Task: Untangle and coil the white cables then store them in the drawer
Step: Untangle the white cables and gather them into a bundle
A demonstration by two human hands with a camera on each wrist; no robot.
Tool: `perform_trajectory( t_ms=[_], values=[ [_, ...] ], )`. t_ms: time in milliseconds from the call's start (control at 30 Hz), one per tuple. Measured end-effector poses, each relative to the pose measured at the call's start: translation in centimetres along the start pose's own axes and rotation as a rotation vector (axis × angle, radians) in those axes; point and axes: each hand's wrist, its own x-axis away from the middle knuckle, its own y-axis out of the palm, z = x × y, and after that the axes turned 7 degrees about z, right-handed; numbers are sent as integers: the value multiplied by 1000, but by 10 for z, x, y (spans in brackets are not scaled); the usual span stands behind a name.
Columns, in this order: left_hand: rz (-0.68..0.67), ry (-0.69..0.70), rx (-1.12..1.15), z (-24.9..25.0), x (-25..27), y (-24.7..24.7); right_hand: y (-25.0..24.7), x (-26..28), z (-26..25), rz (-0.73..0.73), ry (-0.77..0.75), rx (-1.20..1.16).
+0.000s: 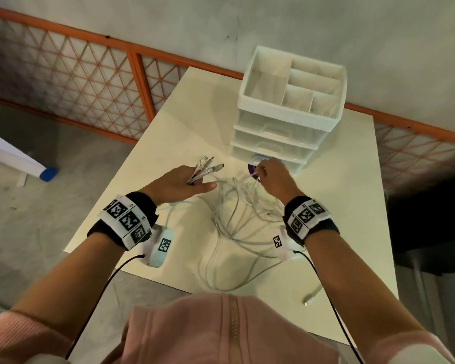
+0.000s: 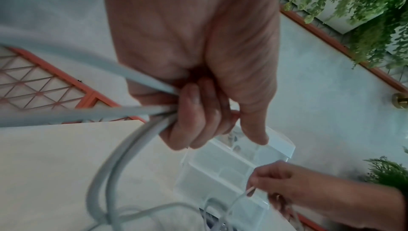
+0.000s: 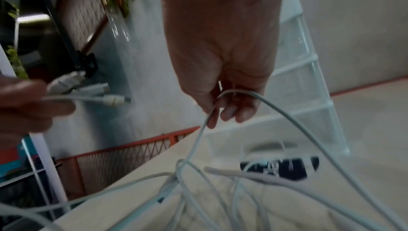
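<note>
A tangle of white cables (image 1: 231, 222) lies on the cream table (image 1: 352, 211), with loops reaching the near edge. My left hand (image 1: 184, 181) grips a bundle of cable ends, and their plugs (image 1: 208, 165) stick out past the fingers. In the left wrist view the curled fingers (image 2: 194, 121) hold several thick strands (image 2: 123, 140). My right hand (image 1: 271, 174) pinches a single strand (image 3: 238, 93) looped through its fingers, just in front of the white drawer unit (image 1: 286, 119). All three drawers look pushed in.
A dark round object (image 3: 284, 166) lies at the foot of the drawer unit, by my right hand. A loose plug (image 1: 311, 296) rests at the table's near right edge. An orange lattice fence (image 1: 76, 74) runs behind the table. The open organiser tray (image 1: 294, 82) tops the drawers.
</note>
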Motion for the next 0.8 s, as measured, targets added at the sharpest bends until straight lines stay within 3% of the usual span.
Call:
perform_trajectory(
  t_ms=[100,200,500,633,800],
  values=[
    [6,-5,-4,8,-6,-1,-35,-2,0,117,33,71],
    [-61,-107,-117,15,-14,-5,-62,-1,4,206,71,84],
    [-210,-225,-605,15,-16,-12,-77,12,41,226,254,97],
    [-193,-181,-397,13,-19,-6,-74,17,39,236,169,-162],
    [-95,-59,101,38,-18,12,-75,21,-12,69,49,-561]
  ],
)
